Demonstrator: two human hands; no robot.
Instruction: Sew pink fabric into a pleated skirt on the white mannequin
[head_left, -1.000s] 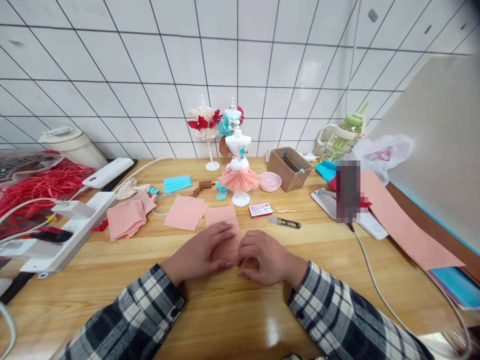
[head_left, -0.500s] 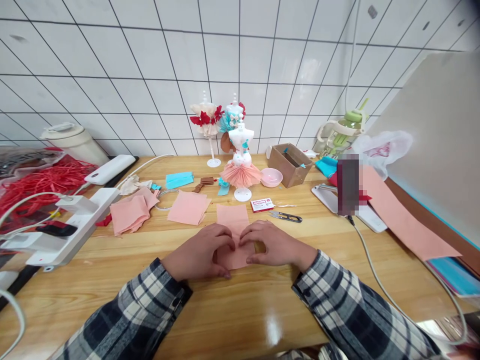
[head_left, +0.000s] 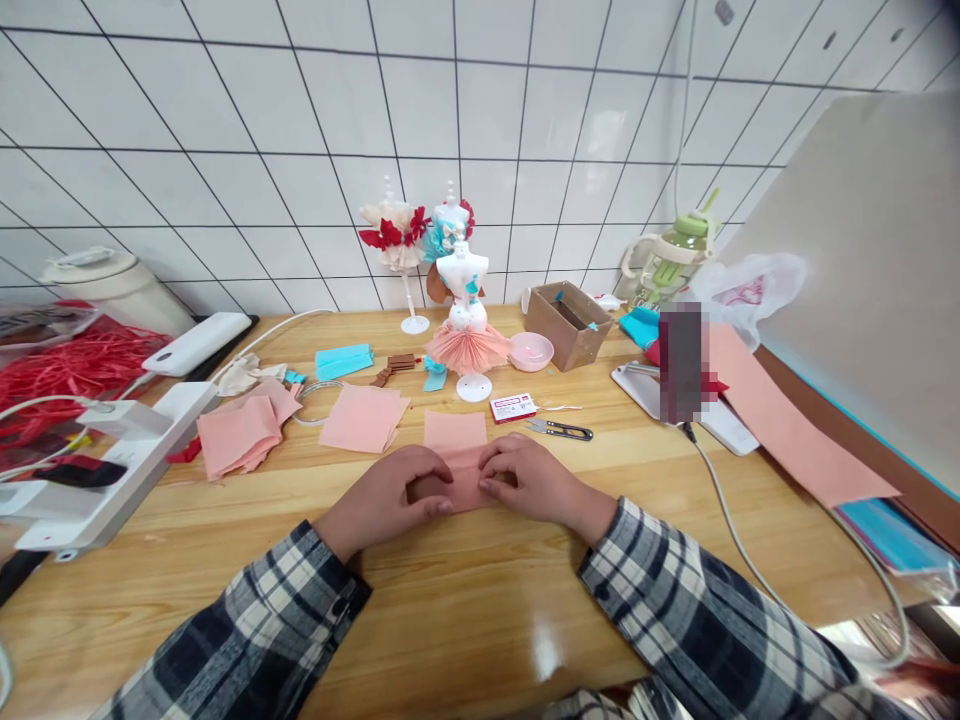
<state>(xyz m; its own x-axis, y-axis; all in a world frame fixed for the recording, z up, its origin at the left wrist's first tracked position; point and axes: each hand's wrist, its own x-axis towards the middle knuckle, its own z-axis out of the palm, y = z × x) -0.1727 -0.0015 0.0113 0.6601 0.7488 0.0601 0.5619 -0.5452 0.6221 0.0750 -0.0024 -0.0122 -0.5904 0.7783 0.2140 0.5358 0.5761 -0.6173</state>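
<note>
A pink crepe paper sheet [head_left: 455, 432] lies on the wooden table in front of me, its far part flat and its near edge slightly lifted. At its near left side my left hand [head_left: 390, 495] is closed, thumb and fingers pinching the paper. My right hand [head_left: 536, 482] pinches the near right side in the same way. Part of the sheet is hidden by the fingers. Beyond it stands a small white dress form [head_left: 461, 270] with a pleated pink paper skirt [head_left: 469, 347]. A stack of pink paper squares [head_left: 362, 418] lies just left of the sheet.
Thread snips [head_left: 562, 430] and a small white-and-red box [head_left: 513, 407] lie right of the sheet. Behind are a pink bowl [head_left: 531, 350] and a cardboard box [head_left: 570, 325]. A power strip [head_left: 135, 470] is at left; a cable [head_left: 724, 500] runs along the right.
Both hands have drawn the fingers tighter on the paper's near edge, and that edge has shifted away from me. The whole view has moved slightly, with objects appearing further left.
</note>
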